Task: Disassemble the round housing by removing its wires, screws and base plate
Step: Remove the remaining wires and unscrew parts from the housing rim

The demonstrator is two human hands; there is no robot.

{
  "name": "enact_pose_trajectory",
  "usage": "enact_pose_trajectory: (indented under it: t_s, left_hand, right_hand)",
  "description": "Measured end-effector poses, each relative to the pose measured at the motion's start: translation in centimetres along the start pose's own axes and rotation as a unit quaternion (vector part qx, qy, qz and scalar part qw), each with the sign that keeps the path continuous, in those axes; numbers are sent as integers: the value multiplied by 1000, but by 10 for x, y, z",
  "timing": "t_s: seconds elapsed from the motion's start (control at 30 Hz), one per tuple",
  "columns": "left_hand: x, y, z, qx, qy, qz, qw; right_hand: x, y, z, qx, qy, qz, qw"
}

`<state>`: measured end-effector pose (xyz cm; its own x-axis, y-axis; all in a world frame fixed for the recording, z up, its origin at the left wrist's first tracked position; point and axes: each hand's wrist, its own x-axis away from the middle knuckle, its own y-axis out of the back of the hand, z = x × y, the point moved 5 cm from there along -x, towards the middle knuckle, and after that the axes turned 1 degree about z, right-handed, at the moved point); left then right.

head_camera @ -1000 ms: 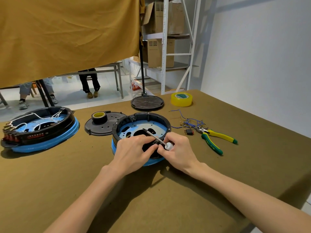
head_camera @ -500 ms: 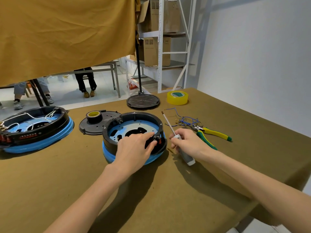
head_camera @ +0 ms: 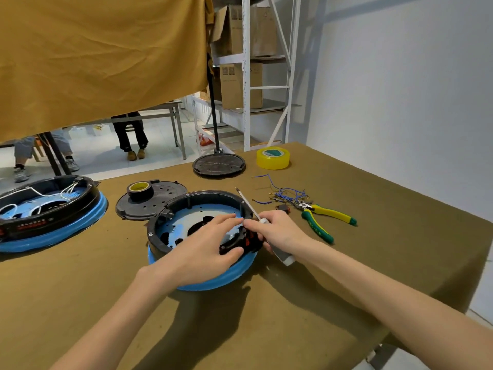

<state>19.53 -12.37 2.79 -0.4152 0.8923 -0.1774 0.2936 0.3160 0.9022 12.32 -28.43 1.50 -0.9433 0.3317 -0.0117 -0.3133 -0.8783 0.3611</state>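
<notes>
The round housing (head_camera: 170, 209), black-walled with a blue lower ring, sits at the table's centre. Its light-blue metal base plate (head_camera: 197, 212) lies inside. My left hand (head_camera: 202, 249) lies across the housing's near right rim, fingers stretched over the plate and thumb against the outer wall. My right hand (head_camera: 280, 231) holds a screwdriver (head_camera: 246, 202) with a white handle just right of the rim, its shaft pointing up and away. My forefinger reaches toward the left fingertips. Loose blue wires (head_camera: 285, 194) lie on the table to the right.
A second housing (head_camera: 50, 209) with white wires stands at far left. A black cover (head_camera: 160, 198) carrying a tape roll (head_camera: 140, 189) lies behind. Yellow-green pliers (head_camera: 322, 217), a yellow tape roll (head_camera: 272, 157) and a stand's round foot (head_camera: 218, 165) occupy the right and back.
The screwdriver came out of the housing and swung to its right side. My left hand spread over the near rim, and my right hand has come back against the rim.
</notes>
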Motion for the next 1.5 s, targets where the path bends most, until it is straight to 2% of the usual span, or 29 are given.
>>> enact_pose_trajectory:
  t_s: [0.1, 0.2, 0.3, 0.47, 0.73, 1.0, 1.17, 1.27, 1.37, 1.5]
  left_hand:
    - [-5, 2, -4, 66, 5, -30, 997]
    - [-9, 5, -2, 36, 10, -41, 998]
    - [-14, 3, 0, -5, 7, -17, 1000]
    - [-18, 1, 5, -1, 30, -17, 999]
    - [-19, -3, 11, 43, 77, 18, 996]
    - [-24, -3, 14, 76, 82, 50, 992]
    - [-22, -4, 16, 76, 84, 41, 993]
    - [-22, -5, 16, 78, 82, 38, 993]
    - [-22, -5, 15, 76, 83, 29, 993]
    - [-23, -6, 16, 70, 87, 22, 993]
  right_hand:
    - [-10, 4, 5, 8, -6, -26, 1000]
    - [-8, 18, 2, -29, -54, -66, 996]
    - [11, 27, -3, -50, -73, -9, 996]
    - [45, 34, -9, 49, -90, 78, 992]
    - [48, 38, -2, 71, -96, 89, 989]
    - [52, 38, -2, 68, -105, 117, 985]
    - [47, 32, 5, 72, -123, 124, 982]
    - [48, 26, 6, 43, -153, 114, 981]
    - [53, 8, 2, 29, -176, 71, 981]
    - [55, -20, -5, 53, -167, 20, 984]
